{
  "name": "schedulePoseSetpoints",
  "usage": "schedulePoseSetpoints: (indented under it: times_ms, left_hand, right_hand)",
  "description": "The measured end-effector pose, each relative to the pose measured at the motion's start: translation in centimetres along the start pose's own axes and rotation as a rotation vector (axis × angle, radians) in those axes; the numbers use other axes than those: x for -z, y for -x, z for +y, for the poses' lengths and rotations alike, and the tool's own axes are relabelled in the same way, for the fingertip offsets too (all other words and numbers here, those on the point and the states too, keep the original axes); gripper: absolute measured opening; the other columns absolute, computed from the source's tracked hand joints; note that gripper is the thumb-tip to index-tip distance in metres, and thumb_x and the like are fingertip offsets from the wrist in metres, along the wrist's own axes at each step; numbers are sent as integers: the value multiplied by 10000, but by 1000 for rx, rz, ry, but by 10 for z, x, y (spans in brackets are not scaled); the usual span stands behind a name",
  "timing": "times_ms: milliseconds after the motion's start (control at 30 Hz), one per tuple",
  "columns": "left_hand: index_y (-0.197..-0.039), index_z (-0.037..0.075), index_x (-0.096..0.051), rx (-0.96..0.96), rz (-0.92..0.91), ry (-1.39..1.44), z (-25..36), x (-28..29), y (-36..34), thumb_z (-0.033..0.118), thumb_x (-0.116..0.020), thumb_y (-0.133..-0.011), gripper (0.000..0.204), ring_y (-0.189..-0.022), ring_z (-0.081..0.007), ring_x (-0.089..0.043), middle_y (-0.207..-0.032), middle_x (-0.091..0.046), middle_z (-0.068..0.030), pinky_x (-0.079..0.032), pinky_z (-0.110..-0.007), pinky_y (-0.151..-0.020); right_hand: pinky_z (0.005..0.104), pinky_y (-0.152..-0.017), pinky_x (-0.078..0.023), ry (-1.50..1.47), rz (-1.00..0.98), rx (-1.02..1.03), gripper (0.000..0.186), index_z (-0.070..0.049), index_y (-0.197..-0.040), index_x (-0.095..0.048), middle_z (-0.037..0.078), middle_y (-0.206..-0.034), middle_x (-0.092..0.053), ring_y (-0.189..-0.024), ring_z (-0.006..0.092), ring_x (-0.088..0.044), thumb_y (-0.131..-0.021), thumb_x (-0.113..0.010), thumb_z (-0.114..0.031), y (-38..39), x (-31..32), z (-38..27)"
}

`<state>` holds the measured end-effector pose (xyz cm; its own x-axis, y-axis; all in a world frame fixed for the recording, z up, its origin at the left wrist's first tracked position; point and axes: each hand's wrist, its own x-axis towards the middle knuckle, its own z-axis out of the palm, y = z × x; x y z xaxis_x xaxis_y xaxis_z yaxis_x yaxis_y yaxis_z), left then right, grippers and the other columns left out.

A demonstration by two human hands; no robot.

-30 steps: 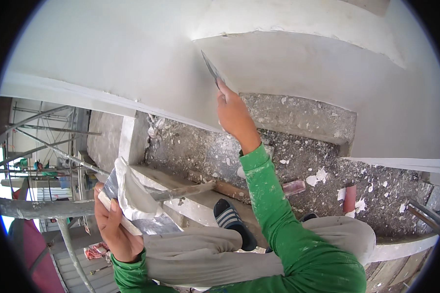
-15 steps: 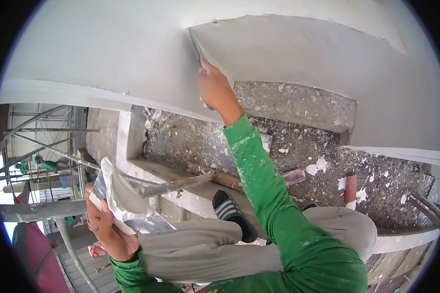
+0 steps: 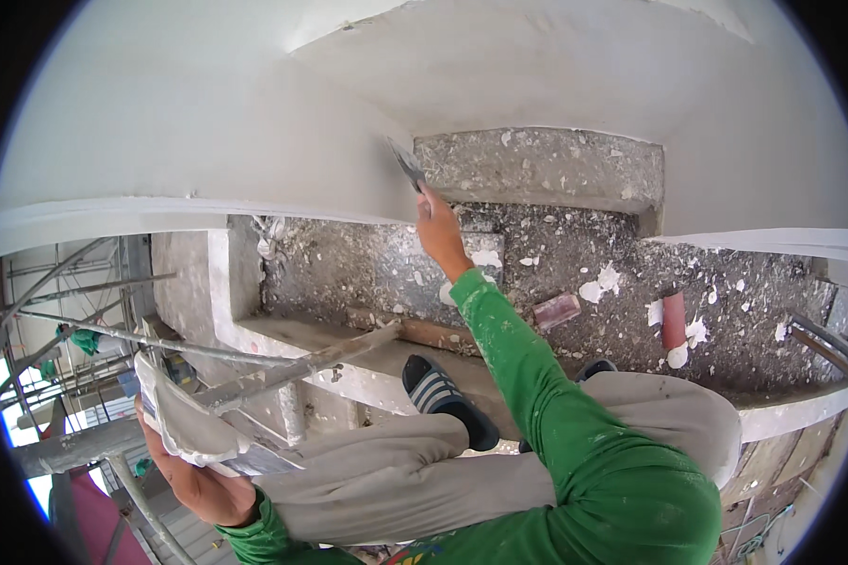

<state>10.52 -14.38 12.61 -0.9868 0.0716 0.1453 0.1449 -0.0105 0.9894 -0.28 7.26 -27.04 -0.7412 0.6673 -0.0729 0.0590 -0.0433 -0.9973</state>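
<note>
My right hand (image 3: 440,231) is closed round the handle of a putty knife (image 3: 408,167), whose blade lies at the lower part of the smooth pale wall (image 3: 226,122), close to the inner corner. At the lower left, my left hand (image 3: 198,482) grips a flat metal plastering plate (image 3: 269,459) from beneath; most of its fingers are hidden. A thick heap of white putty (image 3: 187,419) covers much of that plate. Both sleeves are green, and the right one is speckled with white.
Below the wall is a concrete step (image 3: 546,169) and a ledge strewn with putty scraps. A red block (image 3: 674,321) and a pinkish block (image 3: 557,311) lie there. A scaffold pole (image 3: 297,369) crosses beside my left hand. Another person in green (image 3: 85,339) is far left.
The putty knife in my right hand has come down along the wall corner to near the step. My left hand and the loaded plate have shifted slightly left and down in the view.
</note>
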Motion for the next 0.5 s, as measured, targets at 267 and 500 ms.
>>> schedulePoseSetpoints:
  times_ms: [267, 500]
  left_hand:
    - [-1464, -3, -220, -28, 167, -67, -2, 8, 0, 49, -420, -859, 640, -1181, -282, -536, -1417, -391, -188, -509, -389, -970]
    - [-1382, 3, -341, 14, -120, 60, 10, 42, 16, 101, -381, -985, 411, -1178, -316, -514, -1317, -470, -210, -459, -438, -1008]
  right_hand:
    - [428, -878, -473, 37, -24, 37, 376, -52, -1320, -513, 256, -1121, -623, -1042, 403, -600, -972, -458, -186, -64, -23, 7]
    - [423, -919, -461, 6, -4, 63, 373, -40, -1306, -523, 262, -1164, -603, -1080, 407, -584, -973, -465, -199, -26, -29, 14]
